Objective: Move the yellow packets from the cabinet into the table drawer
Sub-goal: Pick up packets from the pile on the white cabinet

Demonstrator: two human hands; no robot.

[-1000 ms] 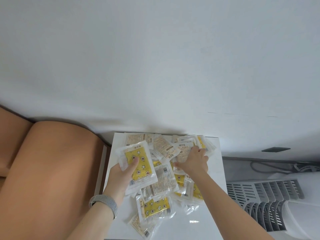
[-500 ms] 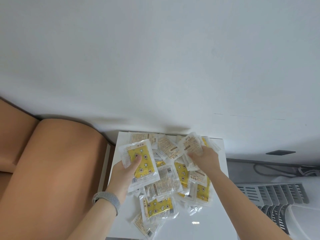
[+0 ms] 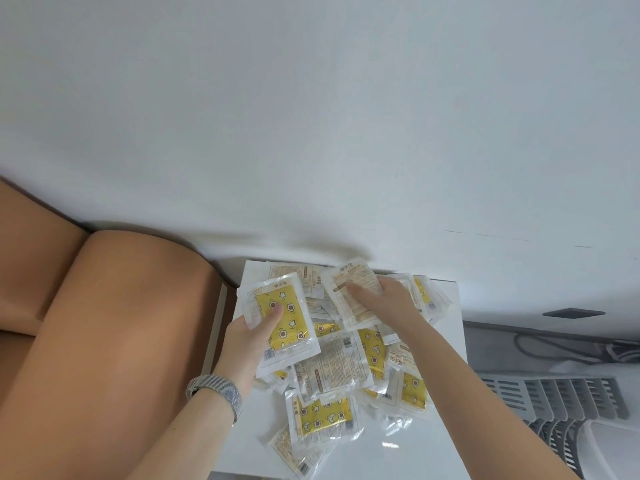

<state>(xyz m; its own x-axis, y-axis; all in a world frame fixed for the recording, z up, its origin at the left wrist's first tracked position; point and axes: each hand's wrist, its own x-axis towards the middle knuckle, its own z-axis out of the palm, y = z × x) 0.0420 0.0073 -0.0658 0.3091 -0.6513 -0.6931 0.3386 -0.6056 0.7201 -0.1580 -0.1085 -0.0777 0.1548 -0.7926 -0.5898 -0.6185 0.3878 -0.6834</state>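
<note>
Yellow packets (image 3: 346,362): heaped loose across white cabinet top (image 3: 398,455), back edge to front. Left hand (image 3: 252,336) grips a gathered stack, thumb clamped on top; right hand (image 3: 384,303) pinches another packet, likely adding it.

I can make out little: the yellow star-patterned packet (image 3: 282,318) in my left hand (image 3: 251,336) bears three Chinese characters along its top edge and a pale logo I can't decipher. The packet (image 3: 353,292) in my right hand (image 3: 388,303) shows printed lines too blurred to read, and barcodes on other packets are illegible.
</note>
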